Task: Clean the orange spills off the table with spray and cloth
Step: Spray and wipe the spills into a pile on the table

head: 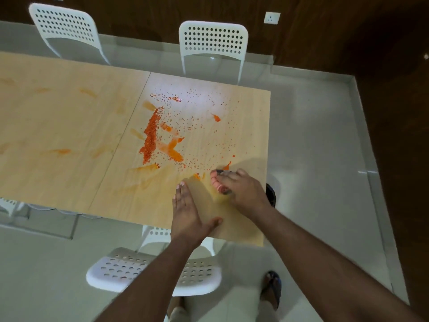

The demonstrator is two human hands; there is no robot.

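Orange spills cover the pale wooden table [69,117]: a thick grainy streak [151,135], smeared patches [173,151] and fine specks [204,126] spread to the right. My right hand [243,192] is near the table's right front corner, fingers curled round a small pink wad, apparently a cloth [217,185], pressed on the wood beside an orange blot [226,167]. Most of the wad is hidden under the hand. My left hand [186,209] lies flat on the table just left of it, fingers straight. There is no spray bottle in view.
Two white perforated chairs [213,43] [65,26] stand at the table's far side, and a third [130,270] is below my arms at the near edge. Faint orange smears [61,151] mark the left half. A dark object [271,194] sits beyond the right edge.
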